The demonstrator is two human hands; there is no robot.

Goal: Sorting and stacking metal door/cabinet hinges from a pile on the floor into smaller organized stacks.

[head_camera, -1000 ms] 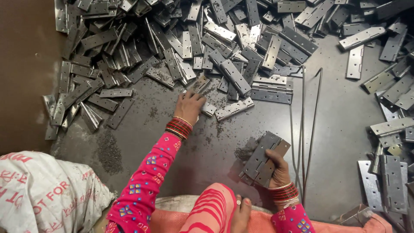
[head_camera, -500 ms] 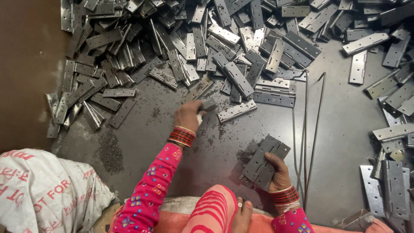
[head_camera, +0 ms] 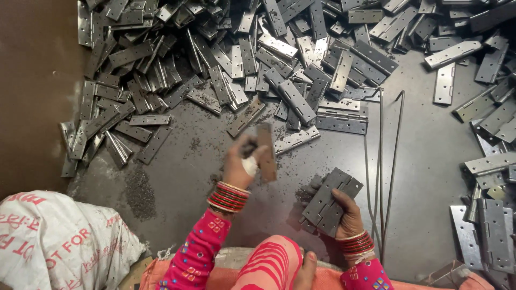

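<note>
Left hand (head_camera: 239,164): grip pinching one hinge leaf (head_camera: 266,153), raised | Right hand (head_camera: 346,215): grip clasped on hinge stack (head_camera: 328,201) | Loose hinge pile (head_camera: 279,64) on floor beyond.

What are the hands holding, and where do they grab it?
Left hand grips one metal hinge near its middle; right hand holds a stack of hinges from underneath.
</note>
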